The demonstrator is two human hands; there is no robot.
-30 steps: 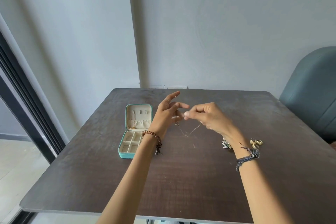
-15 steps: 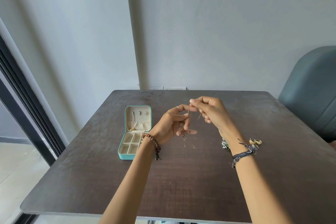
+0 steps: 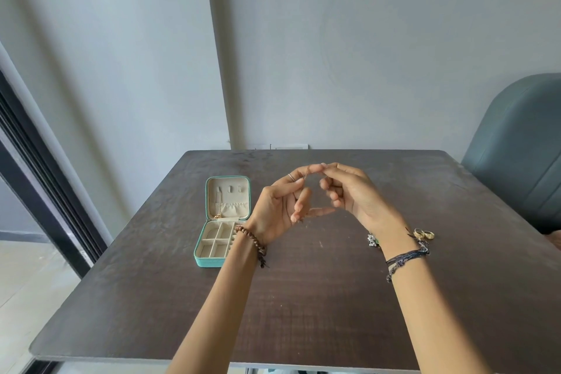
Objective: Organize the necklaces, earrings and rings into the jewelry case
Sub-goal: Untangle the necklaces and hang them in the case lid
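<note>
A thin necklace chain (image 3: 307,174) is pinched between the fingertips of both hands, raised above the table's middle. My left hand (image 3: 280,206) grips it from the left and my right hand (image 3: 352,191) from the right, fingertips touching at the top. The teal jewelry case (image 3: 226,220) lies open at the left, its cream lid flat and its divided tray toward me; a gold piece rests at the lid's lower left. Gold rings (image 3: 424,234) and a beaded earring cluster (image 3: 372,240) lie on the table beside my right wrist.
The dark wooden table (image 3: 303,297) stands against a grey wall. A grey-blue chair (image 3: 522,143) is at the right. A dark door frame (image 3: 45,197) runs along the left, past the table's edge.
Both hands rose and came together, fingertips now meeting at the top of the chain. The left hand turned palm-up, and the hanging loop of the necklace is gathered in.
</note>
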